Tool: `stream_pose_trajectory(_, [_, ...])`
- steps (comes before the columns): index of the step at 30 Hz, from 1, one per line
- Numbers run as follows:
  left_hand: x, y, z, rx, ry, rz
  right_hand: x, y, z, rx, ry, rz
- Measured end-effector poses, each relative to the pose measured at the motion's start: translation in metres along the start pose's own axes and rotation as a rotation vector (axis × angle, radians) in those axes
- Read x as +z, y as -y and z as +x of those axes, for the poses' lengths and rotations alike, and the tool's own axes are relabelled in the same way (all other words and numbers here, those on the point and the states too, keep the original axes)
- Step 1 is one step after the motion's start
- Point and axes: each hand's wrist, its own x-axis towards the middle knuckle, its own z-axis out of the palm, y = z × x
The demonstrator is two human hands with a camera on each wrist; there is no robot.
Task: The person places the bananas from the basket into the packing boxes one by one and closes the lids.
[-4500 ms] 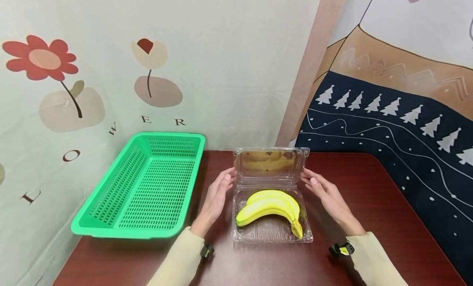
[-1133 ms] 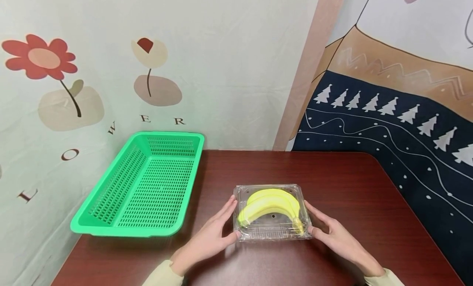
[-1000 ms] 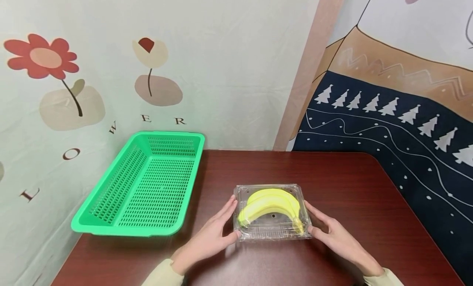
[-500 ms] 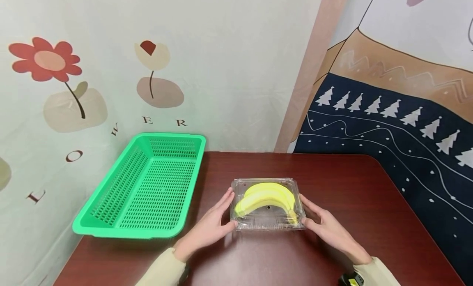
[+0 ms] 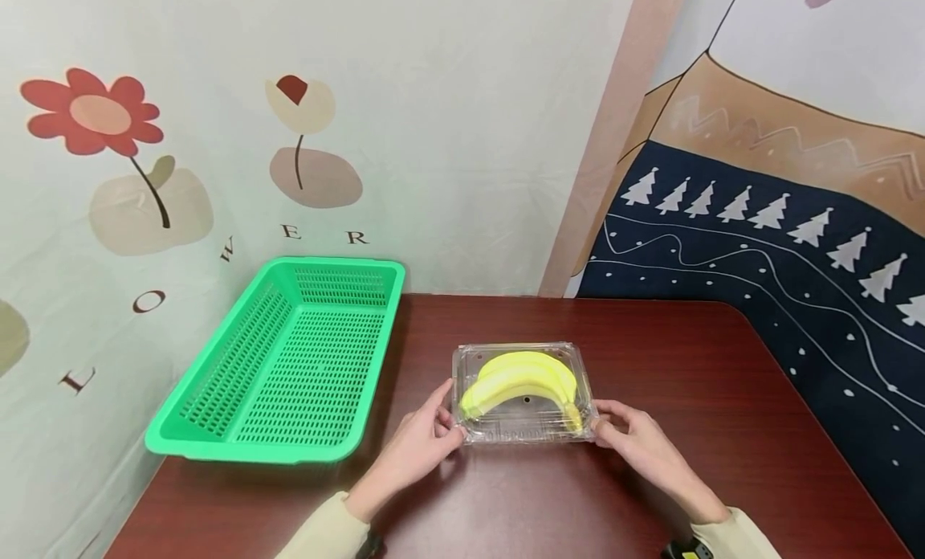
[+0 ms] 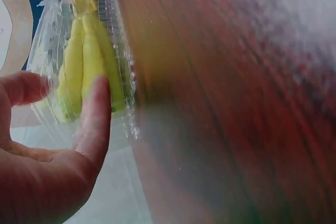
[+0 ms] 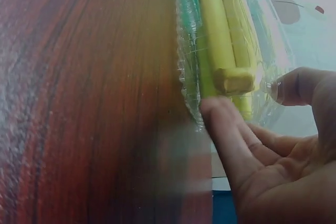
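Observation:
A closed clear plastic clamshell container (image 5: 499, 438) lies on the table with a bunch of yellow bananas (image 5: 519, 380) inside. My left hand (image 5: 412, 450) holds its near left corner between thumb and fingers. At the near right corner, my right hand (image 5: 643, 450) grips it the same way. In the left wrist view, the thumb and a finger of the left hand (image 6: 58, 177) stand on two sides of the container's end. The right wrist view shows the right hand (image 7: 283, 166) at the other end, close to the bananas' stem. Some fingers are partly hidden.
A green plastic basket (image 5: 328, 366) with slotted walls stands on the left, with nothing in it. The dark red-brown table (image 5: 672, 358) meets a printed cloth wall (image 5: 448, 181) at the back. A dark blue patterned cloth (image 5: 694, 246) hangs along the right.
The lid, standing up 4.5 s ago, now covers the bananas. Over the last second the container has shifted slightly away from me, and the fingers have curled more at its corners.

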Motion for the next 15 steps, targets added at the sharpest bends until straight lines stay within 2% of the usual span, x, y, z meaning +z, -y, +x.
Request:
stream_pose_trajectory(3, [0.0013, -0.0005, -0.0001, -0.023, 0.047, -0.122, 0.0007, -0.0021, 0.0003, -0.016, 0.068, 0.123])
stream_pose_trajectory(8, [0.0043, -0.0013, 0.0013, -0.059, 0.090, -0.334, 0.0026, -0.0033, 0.0014, -0.029, 0.128, 0.202])
stream_pose_trajectory(11, [0.0051, -0.0018, 0.0023, -0.072, 0.087, -0.390, 0.0038, -0.0039, 0.0018, -0.018, 0.135, 0.230])
stream_pose_trajectory(15, [0.0048, -0.0025, 0.0018, -0.085, 0.094, -0.414, 0.0054, -0.0038, 0.0013, -0.018, 0.138, 0.242])
